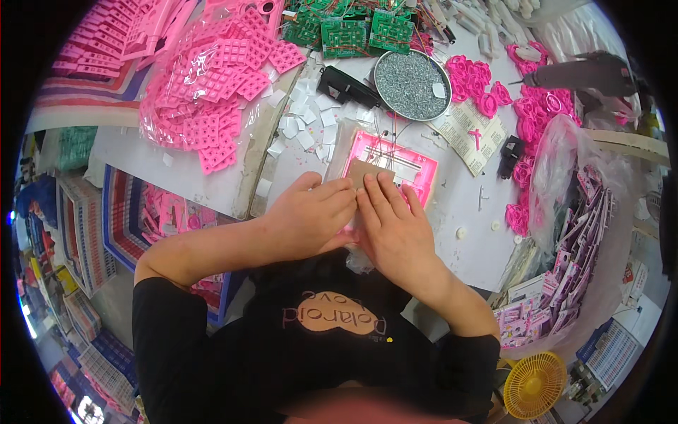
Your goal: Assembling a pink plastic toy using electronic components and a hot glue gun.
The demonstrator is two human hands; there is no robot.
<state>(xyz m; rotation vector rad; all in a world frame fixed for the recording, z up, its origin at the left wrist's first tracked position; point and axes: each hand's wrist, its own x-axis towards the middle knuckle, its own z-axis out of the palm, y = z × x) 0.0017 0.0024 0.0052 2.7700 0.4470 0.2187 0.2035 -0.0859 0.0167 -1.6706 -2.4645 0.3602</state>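
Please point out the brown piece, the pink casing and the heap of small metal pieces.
Brown piece [366,168], head view: its uncovered upper part.
Pink casing [429,175], head view: its right rim.
Heap of small metal pieces [411,83], head view: its middle.

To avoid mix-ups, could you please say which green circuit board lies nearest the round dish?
The front right-hand board, just above the dish in view; the other boards lie farther left or behind it.

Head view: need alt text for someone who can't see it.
The person's right hand rests on a brown piece over an open pink casing, the left hand beside it. Around them are a round dish of small grey metal parts, green circuit boards, pink grid-shaped parts and a dark pointed tool.
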